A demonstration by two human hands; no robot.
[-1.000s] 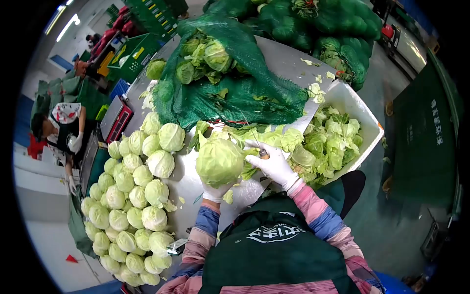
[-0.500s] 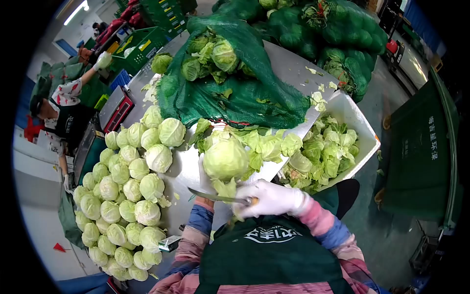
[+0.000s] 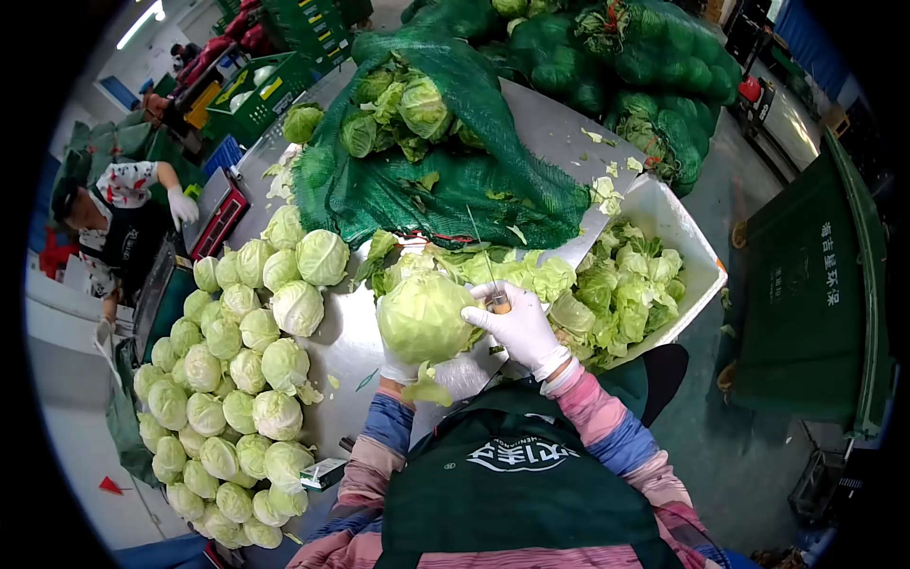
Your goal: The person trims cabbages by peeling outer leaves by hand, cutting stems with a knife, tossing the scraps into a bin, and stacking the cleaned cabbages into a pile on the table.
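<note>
A pale green cabbage (image 3: 424, 318) rests in my left hand (image 3: 395, 367), whose gloved fingers are mostly hidden beneath it. A loose leaf (image 3: 428, 386) hangs at its lower edge. My right hand (image 3: 524, 329), in a white glove, is closed round the wooden handle of a knife (image 3: 500, 302). The thin blade points up and away from me, over the trimmed leaves (image 3: 550, 282). My right thumb and fingertips touch the cabbage's right side.
Trimmed cabbages (image 3: 218, 408) are piled at left. A green mesh sack (image 3: 531, 204) with cabbages lies open ahead. At right stands a white foam box (image 3: 697, 247) of leaves, beyond it a green bin (image 3: 806, 294). A co-worker (image 3: 133, 223) stands at far left beside a scale (image 3: 220, 216).
My right hand has moved up and right to the cabbage's side, and the knife has swung from pointing left to pointing away. The co-worker's raised hand has come down towards the scale.
</note>
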